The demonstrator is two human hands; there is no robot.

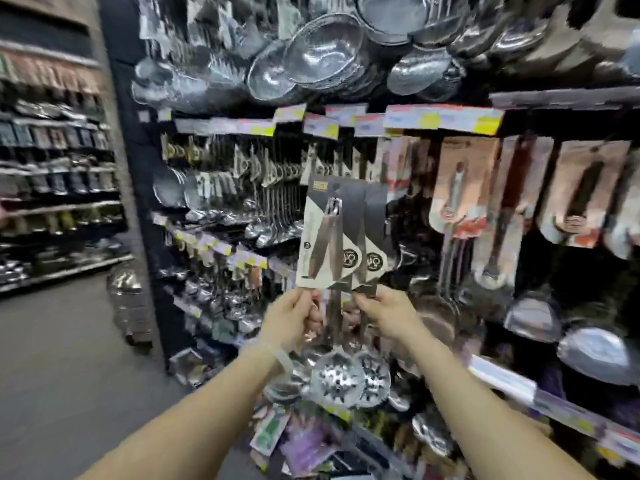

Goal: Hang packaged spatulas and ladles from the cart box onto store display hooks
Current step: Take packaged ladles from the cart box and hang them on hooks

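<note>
I hold up a small stack of packaged slotted ladles (pixel 341 237), their black-and-white cards upright before the display and their perforated steel bowls (pixel 337 379) hanging below my hands. My left hand (pixel 294 317) grips the handles and the lower left edge of the cards. My right hand (pixel 384 315) pinches the lower right edge of the cards. The card tops reach the row of hanging utensils (pixel 263 174) under the price labels (pixel 443 119). The hooks themselves are hidden behind stock. The cart box is out of view.
Steel strainers and bowls (pixel 322 57) hang overhead. Ladles on pink cards (pixel 464 188) fill the right side, with large steel ladles (pixel 588 348) lower right. Packaged goods (pixel 304 441) lie at the shelf foot. The aisle floor (pixel 69 358) and another shelf unit (pixel 55 168) are to the left.
</note>
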